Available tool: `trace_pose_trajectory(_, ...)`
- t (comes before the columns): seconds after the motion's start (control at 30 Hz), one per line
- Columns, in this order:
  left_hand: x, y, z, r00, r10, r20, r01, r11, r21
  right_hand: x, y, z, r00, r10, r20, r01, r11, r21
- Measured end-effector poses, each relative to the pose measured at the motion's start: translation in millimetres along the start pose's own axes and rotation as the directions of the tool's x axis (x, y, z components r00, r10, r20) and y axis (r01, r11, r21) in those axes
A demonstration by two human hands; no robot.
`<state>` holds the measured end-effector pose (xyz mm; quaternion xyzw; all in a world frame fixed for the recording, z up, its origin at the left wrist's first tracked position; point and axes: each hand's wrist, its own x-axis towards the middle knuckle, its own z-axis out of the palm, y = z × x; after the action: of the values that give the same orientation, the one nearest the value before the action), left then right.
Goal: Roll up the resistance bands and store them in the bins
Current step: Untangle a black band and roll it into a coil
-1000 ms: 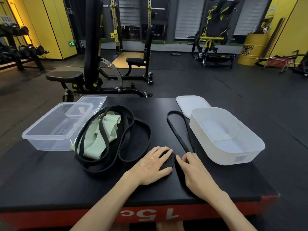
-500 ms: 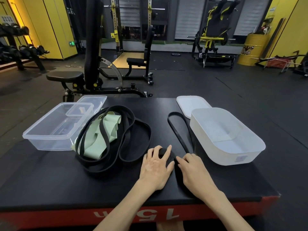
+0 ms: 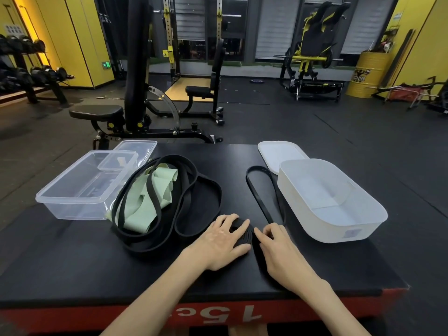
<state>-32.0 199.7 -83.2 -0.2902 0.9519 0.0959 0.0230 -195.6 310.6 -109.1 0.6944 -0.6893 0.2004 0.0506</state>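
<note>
**Thin band half rolled at the near edge**

The band (image 3: pixel 257 198) lies with its long axis running away from the person. Its closed far end curves round near the white lid (image 3: pixel 278 154), and its two strands run back along the left wall of the white bin (image 3: pixel 332 229) to a flat roll (image 3: pixel 242 233) at the near end.

The left hand (image 3: pixel 221 241) cups the roll, fingers over its top and thumb against its near side. The right hand (image 3: pixel 282 252) has its fingers curled down on the strands where they meet the roll, index tip touching it.

A pile (image 3: pixel 155 202) of thicker black loops and a pale green band lies to the left, against the clear bin (image 3: pixel 82 190).

The surface (image 3: pixel 72 258) is a black-topped box with a red front. Around it is a gym: dark floor (image 3: pixel 315 122), a bench (image 3: pixel 97 112), a yellow drum (image 3: pixel 366 73).
</note>
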Motion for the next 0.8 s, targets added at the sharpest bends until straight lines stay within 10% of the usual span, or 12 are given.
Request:
trace_pose_trajectory(0.27, -1.9, 3.0, 18.9, 0.979, -0.063, -0.195, 0.060, 0.998, -0.018, -4.4, -4.7, -9.2, 0.992, 0.095, -0.078, -0.076, 0.973, 0.217)
trace_pose_trajectory(0.8, 3.4, 41.0, 25.3, 0.885, -0.426, -0.189, 0.428, 0.903, -0.034, -1.5, -4.2, 4.6, 0.981, -0.030, -0.191, 0.045, 0.996, 0.077)
